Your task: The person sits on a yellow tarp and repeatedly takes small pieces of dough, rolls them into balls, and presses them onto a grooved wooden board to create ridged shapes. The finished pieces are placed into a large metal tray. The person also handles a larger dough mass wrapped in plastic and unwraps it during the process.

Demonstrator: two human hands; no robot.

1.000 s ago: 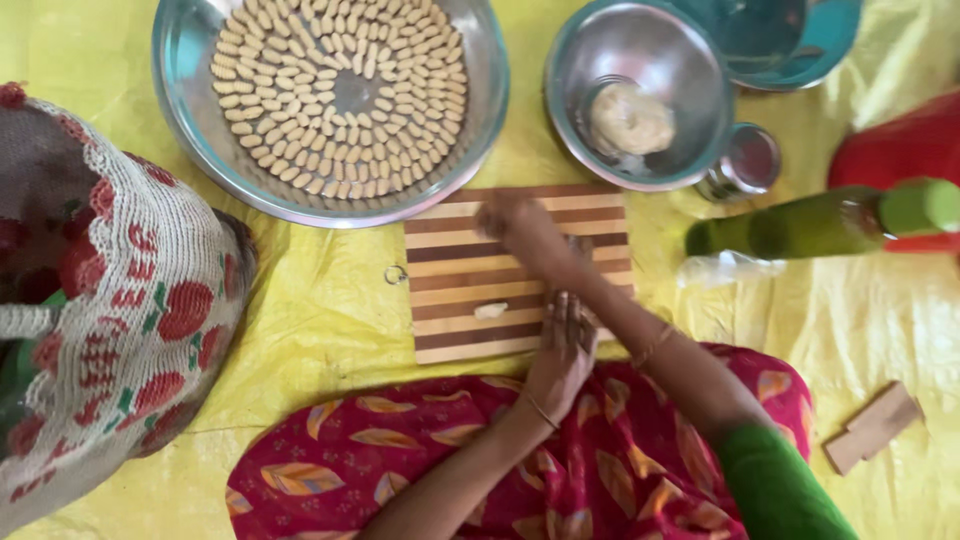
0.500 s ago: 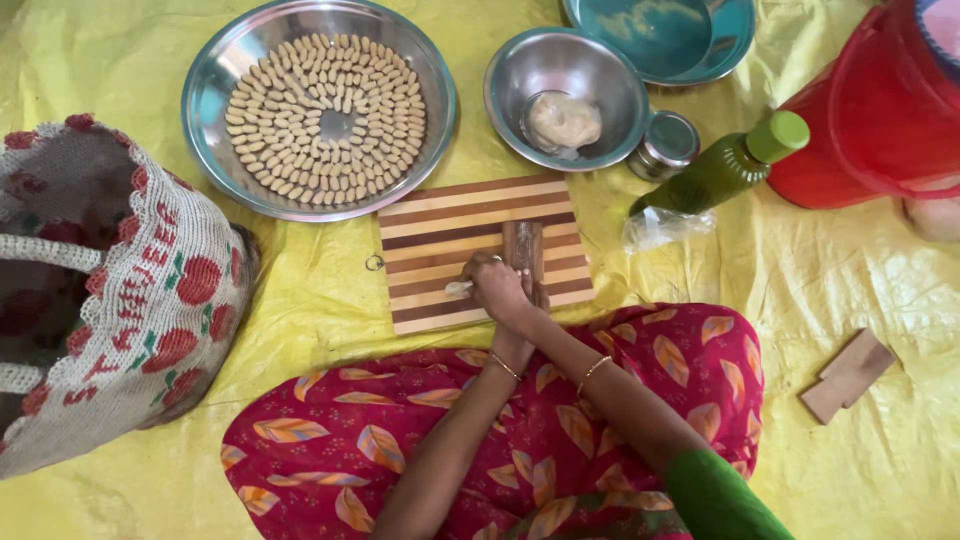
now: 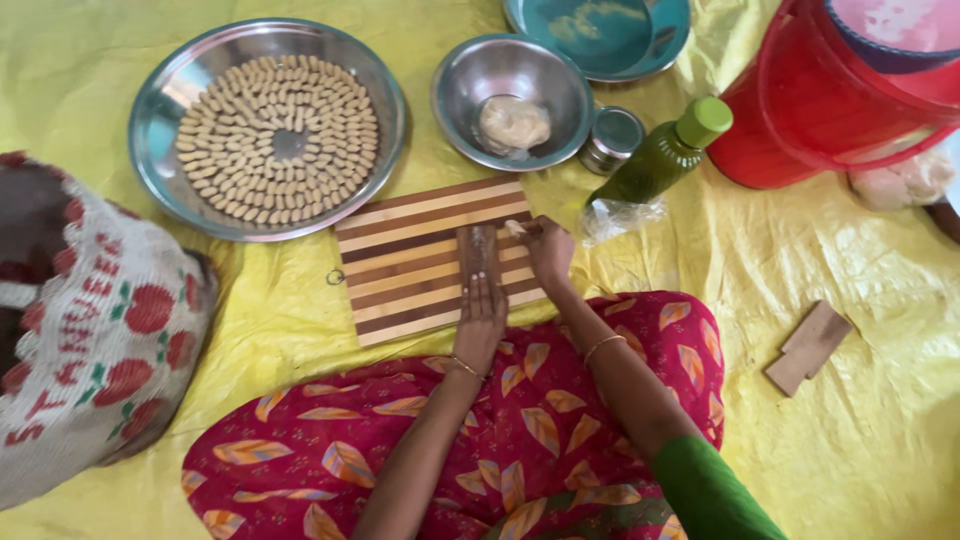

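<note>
Yellow sheet (image 3: pixel 300 330), red bucket (image 3: pixel 850 100) cut off

We sit on a floor covered by a crinkled yellow plastic sheet (image 3: pixel 860 250) that fills the whole view, lit by soft, even daylight. At the left we see a bulging woven sack (image 3: pixel 90 330) with red flower print; at the upper right a red bucket (image 3: pixel 830 110); a small wooden block (image 3: pixel 808 347) lies at the right
</note>
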